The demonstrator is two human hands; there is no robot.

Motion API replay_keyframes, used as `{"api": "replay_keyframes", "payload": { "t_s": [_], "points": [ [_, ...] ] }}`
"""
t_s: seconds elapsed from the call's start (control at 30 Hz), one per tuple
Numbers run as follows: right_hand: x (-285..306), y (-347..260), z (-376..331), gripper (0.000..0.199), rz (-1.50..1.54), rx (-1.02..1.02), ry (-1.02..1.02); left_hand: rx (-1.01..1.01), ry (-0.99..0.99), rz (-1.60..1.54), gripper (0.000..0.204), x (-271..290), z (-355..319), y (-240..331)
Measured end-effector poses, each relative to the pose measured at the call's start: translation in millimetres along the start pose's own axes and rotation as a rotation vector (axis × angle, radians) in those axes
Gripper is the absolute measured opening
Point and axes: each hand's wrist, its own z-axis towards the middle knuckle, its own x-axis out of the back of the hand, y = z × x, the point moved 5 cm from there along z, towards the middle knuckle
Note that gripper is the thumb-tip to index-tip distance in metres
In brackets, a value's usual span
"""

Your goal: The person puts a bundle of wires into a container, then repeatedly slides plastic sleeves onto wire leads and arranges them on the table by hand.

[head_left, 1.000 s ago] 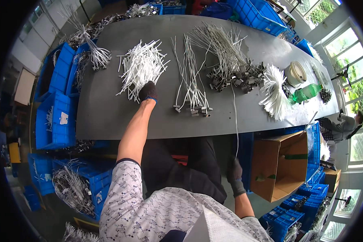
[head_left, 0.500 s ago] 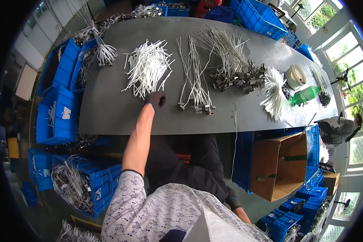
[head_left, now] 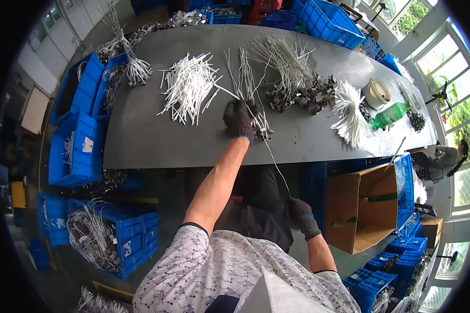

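So the left hand (head_left: 239, 117), in a dark knit glove, is over the dark grey metal counter (head_left: 151, 141), fingers curled in and closed on a slim white plastic tube (head_left: 227, 92) that pokes out toward the upper left. The right hand (head_left: 302, 211), gloved too, is off the counter's near edge, down by the person's lap, closed around the lower end of a long thin white wire (head_left: 274, 161) that runs up toward the left hand. Fair warning: the gloves are dark and small here, so I can't tell exactly how the fingertips sit.

Just left of the left hand there's a big loose heap of white plastic tubes (head_left: 188, 91). Right beside the left hand, partly hidden by it, are a few small silver metal connectors (head_left: 265, 133), with a loose bunch of thin pale wires (head_left: 244, 68) showing just beyond it. Further out to its right is a tangle of greyish-white wires (head_left: 284, 57) ending in a pile of metal connectors (head_left: 304, 95), then a fanned bundle of white strips (head_left: 348, 115) and a green clear plastic bottle (head_left: 391, 115). Right of the right hand sits an open brown cardboard box (head_left: 342, 208).
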Motion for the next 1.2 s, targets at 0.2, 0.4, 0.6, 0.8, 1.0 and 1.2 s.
{"api": "replay_keyframes", "payload": {
  "t_s": [0.2, 0.4, 0.6, 0.8, 1.0, 1.2],
  "points": [
    [-21.8, 13.4, -26.3, 0.021, 0.033, -0.145, -0.122, -0.206, -0.097, 0.277, 0.006, -14.0, -21.2, 12.7],
    [-36.1, 33.1, -39.9, 0.023, -0.01, -0.163, -0.186, 0.024, -0.261, 0.251, 0.01, -22.2, -37.5, -10.2],
    [-34.2, 33.1, -39.9, 0.023, -0.015, -0.199, -0.192, -0.158, -0.165, 0.231, 0.009, -22.4, -46.6, 7.9],
    [11.8, 6.4, -2.7, 0.022, 0.377, -0.072, 0.224, 0.17, -0.587, 0.624, 0.018, -15.4, -88.8, -74.0],
    [130.9, -65.9, 41.0, 0.034, 1.107, 0.03, 0.744, 0.24, -0.776, 0.858, 0.021, 13.4, -130.7, -107.0],
    [90.9, -46.3, 116.9, 0.041, 1.252, -0.046, 0.669, 0.245, -0.742, 0.837, 0.02, 12.2, -123.9, -99.8]
  ]
}}
